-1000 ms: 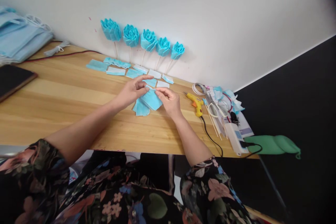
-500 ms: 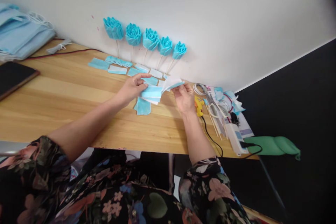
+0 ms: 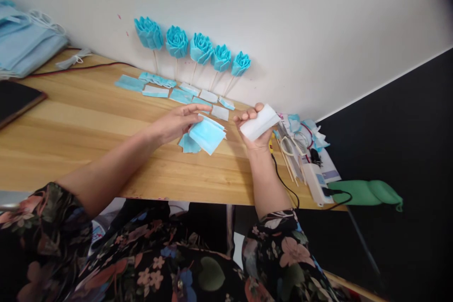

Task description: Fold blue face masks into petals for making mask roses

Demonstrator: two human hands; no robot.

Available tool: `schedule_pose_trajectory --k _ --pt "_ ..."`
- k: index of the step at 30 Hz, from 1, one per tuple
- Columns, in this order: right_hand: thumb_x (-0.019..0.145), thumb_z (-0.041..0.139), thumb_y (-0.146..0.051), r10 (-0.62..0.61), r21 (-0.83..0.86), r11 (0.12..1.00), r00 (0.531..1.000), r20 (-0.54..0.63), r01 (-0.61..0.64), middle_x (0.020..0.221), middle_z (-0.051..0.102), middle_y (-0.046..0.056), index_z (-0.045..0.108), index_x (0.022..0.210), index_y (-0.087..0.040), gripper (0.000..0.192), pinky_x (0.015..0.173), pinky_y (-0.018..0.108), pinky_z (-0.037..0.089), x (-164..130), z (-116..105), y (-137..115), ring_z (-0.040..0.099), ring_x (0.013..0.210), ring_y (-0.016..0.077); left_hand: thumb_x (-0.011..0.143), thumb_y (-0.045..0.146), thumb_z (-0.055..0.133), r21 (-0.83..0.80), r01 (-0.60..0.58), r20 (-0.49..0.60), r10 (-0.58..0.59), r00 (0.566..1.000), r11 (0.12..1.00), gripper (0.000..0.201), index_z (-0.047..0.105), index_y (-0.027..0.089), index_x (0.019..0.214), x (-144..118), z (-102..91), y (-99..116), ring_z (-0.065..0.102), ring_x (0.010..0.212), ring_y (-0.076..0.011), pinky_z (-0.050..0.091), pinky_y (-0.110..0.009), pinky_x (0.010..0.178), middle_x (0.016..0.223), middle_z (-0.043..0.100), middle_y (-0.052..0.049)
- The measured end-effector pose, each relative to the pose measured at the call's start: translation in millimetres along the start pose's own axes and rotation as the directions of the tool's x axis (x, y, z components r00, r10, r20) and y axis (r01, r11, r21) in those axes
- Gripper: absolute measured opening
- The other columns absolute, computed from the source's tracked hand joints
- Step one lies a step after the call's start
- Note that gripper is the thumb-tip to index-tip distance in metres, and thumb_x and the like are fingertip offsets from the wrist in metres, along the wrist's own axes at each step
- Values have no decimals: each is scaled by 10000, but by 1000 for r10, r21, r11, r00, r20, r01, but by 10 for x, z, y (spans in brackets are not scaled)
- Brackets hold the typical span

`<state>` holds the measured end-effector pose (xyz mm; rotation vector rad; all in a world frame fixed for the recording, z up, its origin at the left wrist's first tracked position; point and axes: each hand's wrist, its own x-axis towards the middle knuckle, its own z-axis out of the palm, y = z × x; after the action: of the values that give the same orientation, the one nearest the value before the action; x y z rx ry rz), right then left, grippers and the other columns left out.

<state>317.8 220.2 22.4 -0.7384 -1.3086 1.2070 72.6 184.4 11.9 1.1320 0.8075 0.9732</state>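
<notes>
Gripping a white mask layer [image 3: 261, 123] up off the table, the right hand [image 3: 255, 131] has its fingers curled round the strip, thumb on top. Just across from it, the left hand [image 3: 177, 121] pinches the blue mask piece [image 3: 207, 134] at its upper edge, fingers mostly stretched out, the piece hanging tilted over the wooden table [image 3: 106, 127]. Underneath lies another blue scrap [image 3: 187, 144]. Behind, a row of cut strips [image 3: 177, 94] runs along the wall, and five blue mask roses [image 3: 193, 47] lean there on sticks. To the right sits a clutter of scissors [image 3: 288, 144], skewers and a power strip [image 3: 316, 181].
</notes>
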Motion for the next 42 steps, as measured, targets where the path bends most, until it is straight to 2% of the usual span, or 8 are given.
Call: schedule_pose_trajectory --k 3,6,12,17,23,30,37,42 --pt "702 614 -804 77 30 996 995 66 -79 668 497 -17 497 785 -303 521 803 445 551 -56 95 -17 555 733 204 830 280 634 299 -34 38 24 999 954 418 661 174 1233 -5 -7 -14 502 569 -136 362 -249 540 672 573 10" --pt "728 643 -771 164 60 982 966 199 -179 604 496 -36 479 724 -281 516 799 471 562 -112 200 30 539 642 180 788 231 639 666 -82 -15 123 992 741 386 716 178 1162 21 -25 -63 491 584 -143 334 -254 561 644 550 20" --pt "654 774 -706 301 -13 939 802 516 -343 627 605 -20 550 688 -239 520 840 477 565 -193 265 252 605 654 174 794 235 596 820 -57 -54 176 983 569 404 722 201 1176 52 -48 -126 607 733 -183 390 -260 657 782 671 -10" --pt "745 789 -561 349 -113 925 690 634 -363 785 709 43 642 780 -199 393 879 418 549 -205 282 229 678 816 190 750 228 642 712 1 -91 91 992 702 405 726 186 1145 46 -39 -84 601 693 -175 409 -265 640 792 675 -17" --pt "798 772 -496 348 -129 926 667 659 -356 830 730 52 659 819 -188 329 873 379 539 -185 282 236 691 835 179 784 253 652 309 -51 -215 123 969 950 324 717 177 1092 66 -107 -17 579 695 -132 440 -248 646 880 690 -42" --pt "733 813 -526 386 -111 919 802 455 -379 718 644 -29 648 836 -200 379 632 238 492 -164 312 242 584 623 100 863 346 654 166 -62 -164 90 982 984 307 706 164 1105 54 -59 -46 629 702 -150 482 -266 672 880 728 -59" --pt "769 732 -592 283 -282 934 938 200 -221 649 566 -46 644 811 -204 399 562 227 408 -155 442 254 487 577 94 887 716 504 65 30 -66 -25 998 997 659 748 119 1027 44 -17 -66 690 776 -246 528 -326 641 910 749 -137" --pt "754 748 -587 230 -320 930 964 132 -178 594 516 -58 661 775 -189 408 511 213 317 -143 433 289 413 535 71 762 491 756 238 24 -100 0 995 971 349 757 162 878 35 -19 -42 600 624 -152 484 -259 586 769 697 -44"
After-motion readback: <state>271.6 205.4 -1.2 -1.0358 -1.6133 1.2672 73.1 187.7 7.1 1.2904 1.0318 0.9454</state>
